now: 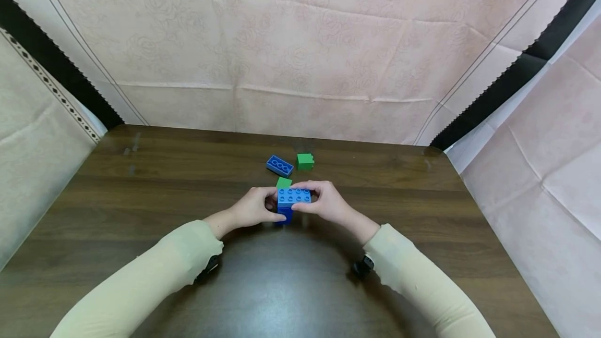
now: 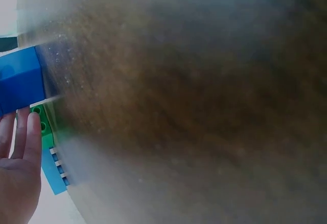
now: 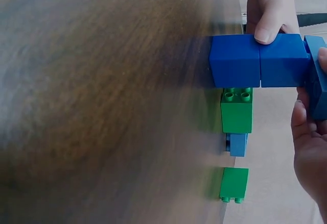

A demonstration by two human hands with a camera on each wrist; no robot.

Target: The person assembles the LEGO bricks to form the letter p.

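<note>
Two dark blue building blocks [image 3: 235,63] form a short upright stack on the table. My left hand [image 1: 253,207] pinches the stack from the left; its thumb lies on the near face of the upper block and its fingers reach behind. Over the stack is a lighter blue eight-stud brick [image 1: 294,197], studs up, overhanging to the right. My right hand [image 1: 331,203] grips this brick by its long sides, thumb in front, fingers at the back. In the right wrist view the brick sits slightly askew against the stack's top.
Just behind the stack stands a green block [image 1: 284,182], partly covered by the brick. Farther back lie a blue brick [image 1: 279,166] and, to its right, another green block [image 1: 305,161] on its side. The brown wooden table [image 1: 188,171] ends at a pale cloth [image 1: 291,56].
</note>
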